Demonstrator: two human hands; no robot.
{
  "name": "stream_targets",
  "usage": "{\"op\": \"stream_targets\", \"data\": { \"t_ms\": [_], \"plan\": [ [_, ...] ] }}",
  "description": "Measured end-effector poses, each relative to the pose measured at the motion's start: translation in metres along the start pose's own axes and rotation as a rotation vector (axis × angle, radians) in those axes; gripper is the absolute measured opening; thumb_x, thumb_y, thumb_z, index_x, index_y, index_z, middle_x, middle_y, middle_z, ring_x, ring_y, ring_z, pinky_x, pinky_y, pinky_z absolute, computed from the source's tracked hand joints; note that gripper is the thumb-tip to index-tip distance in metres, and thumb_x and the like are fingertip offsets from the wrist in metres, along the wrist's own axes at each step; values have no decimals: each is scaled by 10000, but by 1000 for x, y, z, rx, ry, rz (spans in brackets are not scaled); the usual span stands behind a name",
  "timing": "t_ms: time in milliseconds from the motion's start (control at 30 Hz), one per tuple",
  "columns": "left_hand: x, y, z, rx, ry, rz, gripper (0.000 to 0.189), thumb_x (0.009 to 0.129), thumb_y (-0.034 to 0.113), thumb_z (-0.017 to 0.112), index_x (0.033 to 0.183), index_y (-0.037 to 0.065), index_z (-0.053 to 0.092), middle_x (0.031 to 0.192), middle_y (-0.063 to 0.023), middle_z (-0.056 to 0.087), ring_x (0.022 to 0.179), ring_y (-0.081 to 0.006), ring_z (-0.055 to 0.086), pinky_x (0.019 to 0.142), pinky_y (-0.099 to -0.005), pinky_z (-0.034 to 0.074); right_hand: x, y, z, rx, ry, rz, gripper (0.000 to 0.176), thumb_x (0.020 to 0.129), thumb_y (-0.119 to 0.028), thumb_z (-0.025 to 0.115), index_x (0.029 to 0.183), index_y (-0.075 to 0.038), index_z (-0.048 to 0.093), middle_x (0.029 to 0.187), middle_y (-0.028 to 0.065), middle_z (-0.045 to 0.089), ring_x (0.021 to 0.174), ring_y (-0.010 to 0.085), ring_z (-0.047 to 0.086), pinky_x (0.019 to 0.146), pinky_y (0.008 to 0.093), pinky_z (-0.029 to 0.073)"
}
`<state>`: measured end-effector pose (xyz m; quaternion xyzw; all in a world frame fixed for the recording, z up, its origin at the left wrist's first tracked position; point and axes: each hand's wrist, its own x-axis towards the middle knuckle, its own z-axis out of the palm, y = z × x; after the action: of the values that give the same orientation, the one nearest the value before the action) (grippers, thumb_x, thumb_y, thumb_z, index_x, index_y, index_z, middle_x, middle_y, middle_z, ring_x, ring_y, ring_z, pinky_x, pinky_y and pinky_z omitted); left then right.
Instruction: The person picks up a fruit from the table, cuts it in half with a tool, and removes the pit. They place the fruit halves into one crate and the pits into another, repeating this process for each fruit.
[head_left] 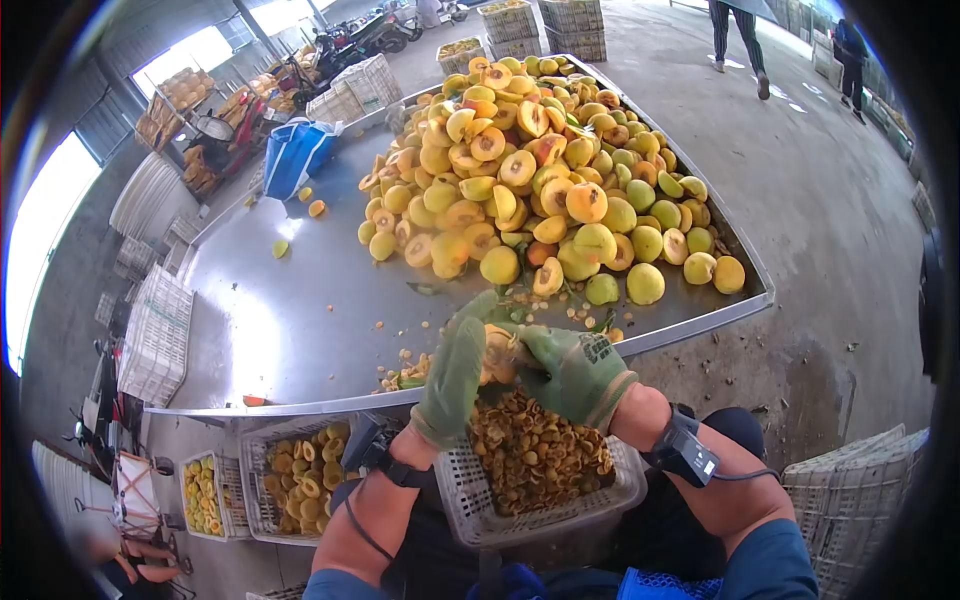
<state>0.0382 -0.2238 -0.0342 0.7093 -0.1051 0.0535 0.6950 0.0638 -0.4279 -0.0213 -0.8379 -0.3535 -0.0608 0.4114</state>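
A peach (497, 355), its cut flesh showing, is held between my two hands in front of the table edge. My left hand (453, 378), in a green glove, grips it from the left side. My right hand (578, 372), gloved the same, closes on it from the right; its fingertips are partly hidden. Below them stands a white plastic basket (470, 505) filled with brown peach pits (540, 450). Beyond my hands, a large heap of halved and whole peaches (520, 170) lies on the metal table (270, 330).
A blue bag (298, 158) sits at the table's far left. Crates of peach halves (305, 475) stand on the floor to my left. Stacked white crates (855, 495) are at my right. Two people walk in the background; another person is at lower left.
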Motion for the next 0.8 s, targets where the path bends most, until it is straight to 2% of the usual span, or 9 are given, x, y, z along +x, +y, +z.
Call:
{"op": "stream_targets", "data": {
  "t_ms": [133,367,533,667,800],
  "plan": [
    [-4,4,-10,-50,16,-159,548,1117,430,388,1396,-7,565,1222,-100,678,1066,-174,670,957,-324,542,-1,-3,9,-31,-12,-3,313,874,-185,709,1151,-65,629,925,179,698,833,403,678,700,488,540],
    [-5,11,-4,32,72,-80,496,1116,384,429,1319,-31,607,1172,-113,693,1039,-168,677,915,-320,557,0,-9,10,-40,-9,7,408,869,-177,712,1251,-69,618,918,185,696,825,411,673,697,495,537],
    [-5,11,1,103,144,-29,462,1114,363,439,1293,-25,616,1154,-110,698,1010,-170,679,877,-312,568,-1,-15,15,-49,-12,52,310,878,-176,695,1160,-73,618,882,178,687,807,401,675,690,494,538],
    [-8,16,9,32,219,-100,355,1096,278,499,1246,-2,656,1147,-59,685,977,-116,621,869,-283,515,-6,-18,19,-101,-27,95,214,893,-189,677,1049,-66,598,822,176,676,759,402,674,658,492,535],
    [-10,18,15,142,267,-60,333,1088,263,519,1230,-3,661,1141,-66,693,970,-122,625,864,-287,518,-7,-29,11,-119,-164,171,277,910,-186,640,1107,5,600,892,214,709,854,382,711,741,472,554]
  ]
}}
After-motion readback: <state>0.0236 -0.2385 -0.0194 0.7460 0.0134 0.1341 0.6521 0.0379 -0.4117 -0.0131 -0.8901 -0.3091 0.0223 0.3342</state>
